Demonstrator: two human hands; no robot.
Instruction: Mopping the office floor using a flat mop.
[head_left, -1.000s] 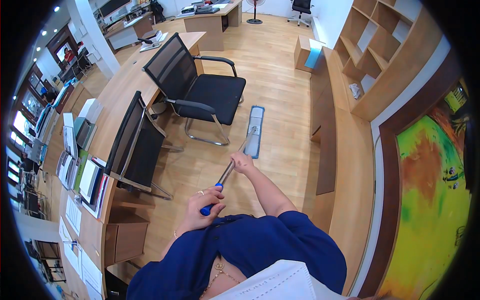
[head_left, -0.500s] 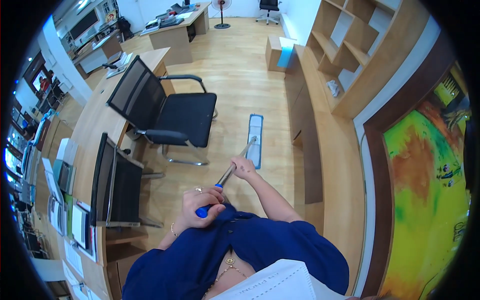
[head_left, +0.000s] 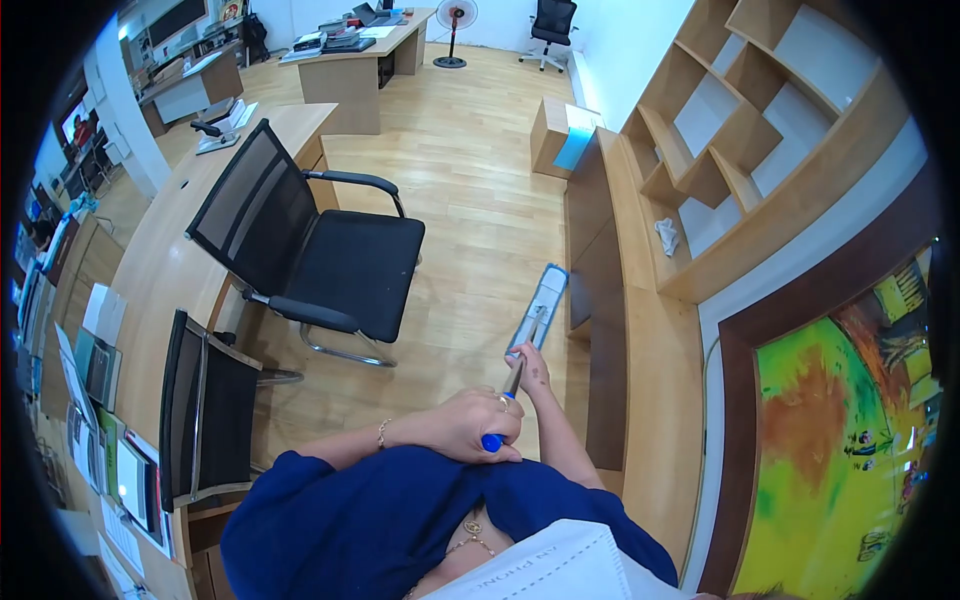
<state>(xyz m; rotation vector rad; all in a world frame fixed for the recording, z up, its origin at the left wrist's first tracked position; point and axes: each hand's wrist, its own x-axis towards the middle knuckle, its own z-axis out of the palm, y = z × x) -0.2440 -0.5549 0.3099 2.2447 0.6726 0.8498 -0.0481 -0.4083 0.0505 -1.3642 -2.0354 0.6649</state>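
Note:
My left hand is wrapped round the blue grip end of a flat mop's pole, close to my body. Further along the same metal pole, my right hand is closed on it. The flat mop has a long pale head with a blue fringe. Its head lies on the wooden floor, slanted with the far end toward the right, just left of the low cabinet. Part of the pole is hidden behind my hands.
On the left, a black armchair and a second black chair stand beside a long wooden desk. A small box-shaped unit, a standing fan and an office chair are further off. Shelves and a framed painting line the right.
The mop head has swung to the right, nearer the cabinet, and turned from almost straight to slanted. Both my hands have moved right with the pole, still gripping it.

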